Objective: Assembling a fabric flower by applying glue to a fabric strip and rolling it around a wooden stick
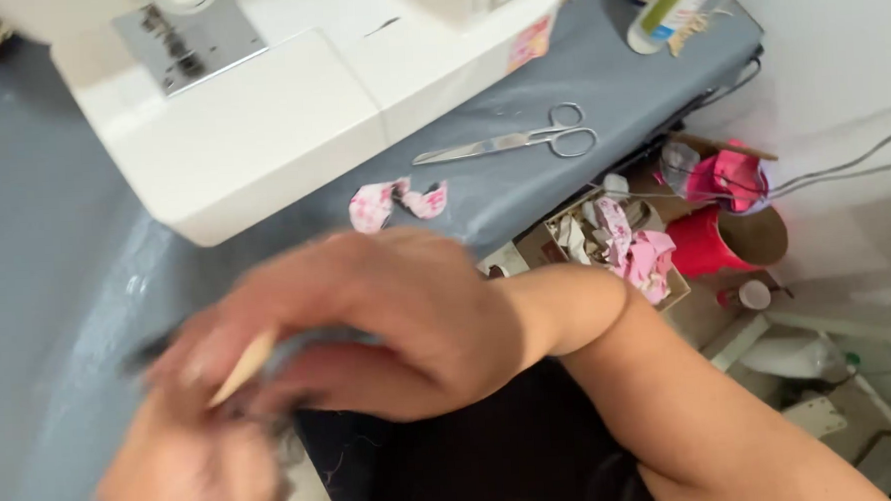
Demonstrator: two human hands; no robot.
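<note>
Pinching a thin wooden stick (242,367) in my right hand (368,319), I point its tip down toward my left hand (190,472), which sits just below, blurred, so I cannot tell whether it is closed. Dark fabric (475,460) lies beneath both. Scissors (521,139) rest well beyond my grip, beside the sewing machine (259,118).

A white sewing machine (259,118) is seen on grey cloth (45,248); pink-patterned scraps (395,203), silver scissors (521,139), a red cup (711,241); the stick (242,368), blurred, seems tan.
</note>
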